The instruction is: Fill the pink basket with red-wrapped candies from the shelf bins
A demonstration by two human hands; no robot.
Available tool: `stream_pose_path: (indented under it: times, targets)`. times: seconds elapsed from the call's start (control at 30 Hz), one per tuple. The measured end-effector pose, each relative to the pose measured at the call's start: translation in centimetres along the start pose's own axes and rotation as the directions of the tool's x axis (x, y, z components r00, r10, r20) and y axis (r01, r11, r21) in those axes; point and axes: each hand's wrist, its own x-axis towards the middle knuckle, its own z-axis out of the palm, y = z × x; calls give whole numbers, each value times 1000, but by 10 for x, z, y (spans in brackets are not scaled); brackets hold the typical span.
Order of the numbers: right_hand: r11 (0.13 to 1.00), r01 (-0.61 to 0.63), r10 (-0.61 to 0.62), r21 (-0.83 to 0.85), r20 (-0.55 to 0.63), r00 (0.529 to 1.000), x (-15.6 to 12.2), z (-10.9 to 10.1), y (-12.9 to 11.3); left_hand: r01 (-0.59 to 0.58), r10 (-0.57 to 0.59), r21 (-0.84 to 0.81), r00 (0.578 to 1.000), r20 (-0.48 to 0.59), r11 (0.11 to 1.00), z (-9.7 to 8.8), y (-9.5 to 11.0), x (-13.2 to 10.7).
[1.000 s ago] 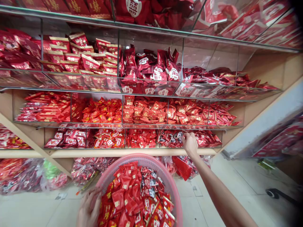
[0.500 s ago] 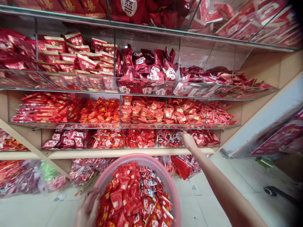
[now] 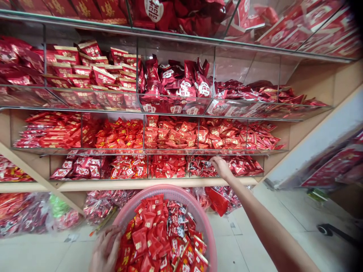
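Note:
My left hand (image 3: 105, 250) grips the left rim of a round pink basket (image 3: 205, 226) heaped with small red candy packets (image 3: 159, 234). My right hand (image 3: 220, 166) reaches up into the bottom clear shelf bin, its fingers curled among red and white candy packets (image 3: 202, 166). What those fingers hold is hidden by the packets and the bin wall.
Clear acrylic shelves (image 3: 176, 113) in several tiers hold red packets in divided bins. Plastic bags of sweets (image 3: 34, 211) lie on the floor under the wooden ledge (image 3: 127, 184). A slanted wooden panel (image 3: 320, 132) rises at the right, with pale floor tiles (image 3: 283, 223) below.
My right hand has pushed a little leftward and deeper into the bottom bin. The basket and my left hand have barely moved.

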Motion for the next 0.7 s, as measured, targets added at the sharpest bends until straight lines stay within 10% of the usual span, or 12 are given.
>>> stream_pose_path:
  times: [0.33, 0.7]
  targets:
    - [977, 54, -39, 204, -74, 996, -13, -6, -28, 7, -7, -7, 1000, 12, 1000, -1, 5, 0]
    - [902, 63, -164, 427, 204, 965, -82, -4, -106, 0, 1, -8, 1000, 17, 1000, -2, 6, 1]
